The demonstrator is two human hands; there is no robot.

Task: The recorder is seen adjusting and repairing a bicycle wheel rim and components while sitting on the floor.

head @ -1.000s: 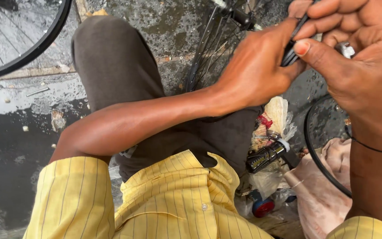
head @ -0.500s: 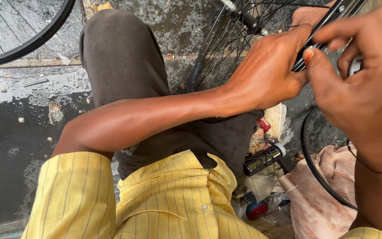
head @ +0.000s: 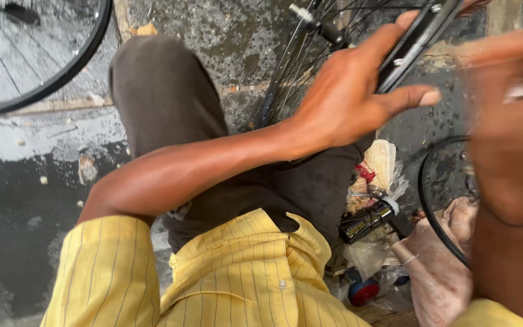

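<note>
1. Wet, dark concrete floor (head: 43,200) with grey patches; person sits over it in a yellow striped shirt (head: 237,278) and dark brown trousers (head: 164,103).
2. Left hand (head: 352,97) reaches forward, palm on a black bicycle rim (head: 416,39) at top right; fingers wrapped over its edge, thumb stuck out to the right. Hand is clamped on the rim.
3. Rim runs diagonally up-right from the left hand; its spokes (head: 298,66) and hub axle (head: 310,18) fan out to the left, just past the knee.
4. Right hand (head: 509,115) is motion-blurred at right edge, near the rim; cannot tell whether it is closed or holding anything.
5. Second bicycle wheel (head: 43,85) lies top left, well apart from both hands.
6. Clutter below the left hand: black handlebar grip (head: 367,221), crumpled plastic wrap (head: 382,169), pinkish cloth (head: 437,266), thin black hoop (head: 431,206), red-and-blue small object (head: 364,290).
</note>
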